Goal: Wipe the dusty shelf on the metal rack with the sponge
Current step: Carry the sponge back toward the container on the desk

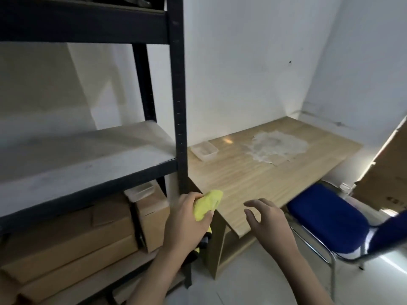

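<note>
My left hand [185, 219] grips a yellow sponge [208, 203] in front of the black metal rack's front post [180, 106], below the level of the pale, dusty middle shelf [77, 159]. The sponge sticks out to the right of my fingers, over the near corner of the wooden table. My right hand [268, 223] hovers with spread, relaxed fingers above the table's front edge and holds nothing.
Cardboard boxes [72, 245] and a clear plastic container [141, 191] fill the rack's bottom level. The wooden table [253, 172] carries a clear tray [204, 151] and a white dusty patch [277, 146]. A blue chair [330, 221] stands at the right, with a cardboard box [387, 172] behind it.
</note>
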`<state>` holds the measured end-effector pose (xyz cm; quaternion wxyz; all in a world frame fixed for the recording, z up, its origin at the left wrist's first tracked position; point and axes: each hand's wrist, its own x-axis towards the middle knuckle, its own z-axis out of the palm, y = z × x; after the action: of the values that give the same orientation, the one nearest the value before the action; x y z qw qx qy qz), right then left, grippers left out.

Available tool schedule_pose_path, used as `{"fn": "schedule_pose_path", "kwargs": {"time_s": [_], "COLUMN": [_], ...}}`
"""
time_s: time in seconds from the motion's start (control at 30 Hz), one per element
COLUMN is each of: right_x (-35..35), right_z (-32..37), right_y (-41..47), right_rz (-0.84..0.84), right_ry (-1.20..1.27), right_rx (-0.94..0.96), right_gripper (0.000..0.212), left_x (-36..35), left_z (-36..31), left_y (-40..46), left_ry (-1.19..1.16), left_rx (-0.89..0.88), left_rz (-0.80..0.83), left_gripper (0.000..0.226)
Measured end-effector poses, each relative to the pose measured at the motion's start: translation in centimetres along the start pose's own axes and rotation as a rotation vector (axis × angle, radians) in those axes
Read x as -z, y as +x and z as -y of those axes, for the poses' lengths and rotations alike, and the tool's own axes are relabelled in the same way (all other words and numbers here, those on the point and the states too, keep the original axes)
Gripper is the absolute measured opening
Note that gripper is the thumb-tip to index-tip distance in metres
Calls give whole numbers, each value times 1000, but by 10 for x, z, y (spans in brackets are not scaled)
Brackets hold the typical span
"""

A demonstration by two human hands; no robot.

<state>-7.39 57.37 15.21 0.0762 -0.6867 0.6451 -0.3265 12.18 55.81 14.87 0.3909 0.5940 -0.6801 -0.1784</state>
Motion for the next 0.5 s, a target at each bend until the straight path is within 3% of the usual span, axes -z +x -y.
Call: {"fn": "schedule_pose_path", "kwargs": {"time_s": [0.5], "right_x": [-69], "right_z": [-164], "right_y": [294], "right_rz": [133], "right_ry": [-83], "right_rx": [2], "right_gripper": [24], "left_x": [-167], "left_z": [8], "left_y": [246], "left_ry": [27], "left_rx": [114], "left_rz": [-22], "left_gripper": [39]}}
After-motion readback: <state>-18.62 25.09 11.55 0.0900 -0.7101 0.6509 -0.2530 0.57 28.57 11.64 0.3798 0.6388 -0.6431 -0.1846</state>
